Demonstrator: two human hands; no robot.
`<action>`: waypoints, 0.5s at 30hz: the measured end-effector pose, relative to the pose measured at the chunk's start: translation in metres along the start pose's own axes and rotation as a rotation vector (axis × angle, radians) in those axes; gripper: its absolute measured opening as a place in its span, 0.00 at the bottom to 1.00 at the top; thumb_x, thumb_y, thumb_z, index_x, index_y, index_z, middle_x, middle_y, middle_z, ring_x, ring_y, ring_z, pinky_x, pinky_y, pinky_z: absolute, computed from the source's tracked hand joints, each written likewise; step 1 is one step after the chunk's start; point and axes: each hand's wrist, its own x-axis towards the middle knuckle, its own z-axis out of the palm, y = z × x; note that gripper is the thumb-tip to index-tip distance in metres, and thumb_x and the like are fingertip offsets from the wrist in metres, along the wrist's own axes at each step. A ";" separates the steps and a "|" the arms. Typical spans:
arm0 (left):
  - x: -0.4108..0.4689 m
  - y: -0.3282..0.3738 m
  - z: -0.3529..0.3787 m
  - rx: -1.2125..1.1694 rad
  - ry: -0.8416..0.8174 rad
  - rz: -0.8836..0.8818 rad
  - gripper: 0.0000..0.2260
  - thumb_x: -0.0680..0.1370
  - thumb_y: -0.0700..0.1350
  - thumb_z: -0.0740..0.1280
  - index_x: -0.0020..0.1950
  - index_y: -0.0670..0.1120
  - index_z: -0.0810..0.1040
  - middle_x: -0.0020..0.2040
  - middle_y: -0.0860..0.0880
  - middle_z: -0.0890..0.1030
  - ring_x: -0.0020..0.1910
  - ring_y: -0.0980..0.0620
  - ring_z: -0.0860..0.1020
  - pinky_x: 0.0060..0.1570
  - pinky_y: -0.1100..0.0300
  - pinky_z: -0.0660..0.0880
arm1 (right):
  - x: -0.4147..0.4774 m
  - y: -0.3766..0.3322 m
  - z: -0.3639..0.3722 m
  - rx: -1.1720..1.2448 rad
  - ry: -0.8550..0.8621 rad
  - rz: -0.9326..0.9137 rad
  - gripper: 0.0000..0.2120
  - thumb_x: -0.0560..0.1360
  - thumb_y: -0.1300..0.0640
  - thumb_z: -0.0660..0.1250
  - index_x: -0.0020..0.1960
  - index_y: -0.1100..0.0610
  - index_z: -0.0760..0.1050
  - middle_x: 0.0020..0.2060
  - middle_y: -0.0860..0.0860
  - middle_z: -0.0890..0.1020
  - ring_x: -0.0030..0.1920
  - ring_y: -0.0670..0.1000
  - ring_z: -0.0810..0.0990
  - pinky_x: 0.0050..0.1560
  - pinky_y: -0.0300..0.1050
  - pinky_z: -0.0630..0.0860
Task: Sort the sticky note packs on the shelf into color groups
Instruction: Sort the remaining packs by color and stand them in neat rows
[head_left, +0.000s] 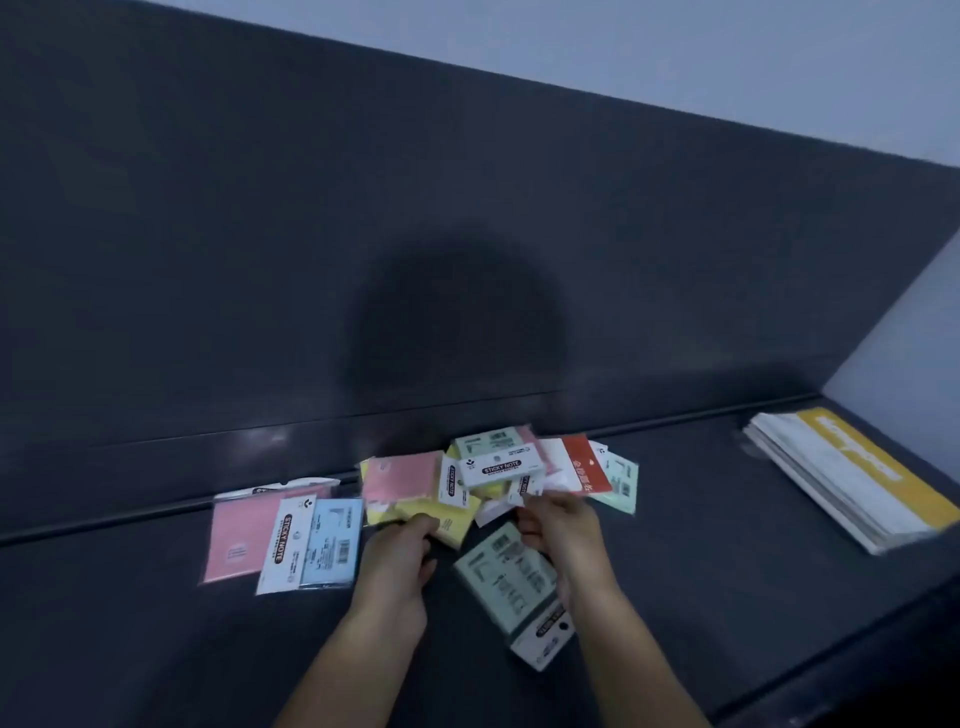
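Sorting looks barely begun. Most packs sit in one mixed pile (493, 473) at the back of the shelf (675, 545). Left of the pile, a pink pack (236, 538) and a blue pack (332, 543) lie overlapping (hardly a colour group). A green pack (511, 582) lies just in front of the pile. The left hand (400, 566) grips a yellow pack (454, 527) at the pile's front edge. The right hand (558, 530) curls into the pile; blur hides whether it pinches anything.
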 end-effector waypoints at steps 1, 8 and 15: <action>0.002 0.001 0.005 -0.034 0.043 -0.015 0.05 0.76 0.36 0.64 0.41 0.43 0.75 0.42 0.47 0.76 0.43 0.52 0.73 0.45 0.57 0.70 | 0.007 -0.001 0.000 0.023 -0.032 0.036 0.05 0.75 0.62 0.65 0.48 0.63 0.76 0.35 0.56 0.81 0.32 0.49 0.77 0.33 0.41 0.73; 0.004 -0.002 0.027 -0.026 0.112 0.094 0.04 0.78 0.36 0.63 0.44 0.42 0.76 0.40 0.46 0.78 0.38 0.52 0.74 0.39 0.61 0.73 | 0.017 -0.005 -0.002 -0.007 -0.187 0.109 0.08 0.74 0.58 0.68 0.40 0.62 0.76 0.27 0.53 0.80 0.22 0.45 0.71 0.22 0.37 0.66; -0.010 -0.010 0.025 -0.055 0.141 0.127 0.04 0.79 0.35 0.60 0.48 0.40 0.74 0.35 0.46 0.78 0.31 0.52 0.77 0.28 0.65 0.75 | -0.007 -0.003 -0.011 0.143 -0.225 -0.066 0.06 0.73 0.63 0.64 0.46 0.59 0.79 0.42 0.54 0.85 0.42 0.52 0.84 0.45 0.46 0.78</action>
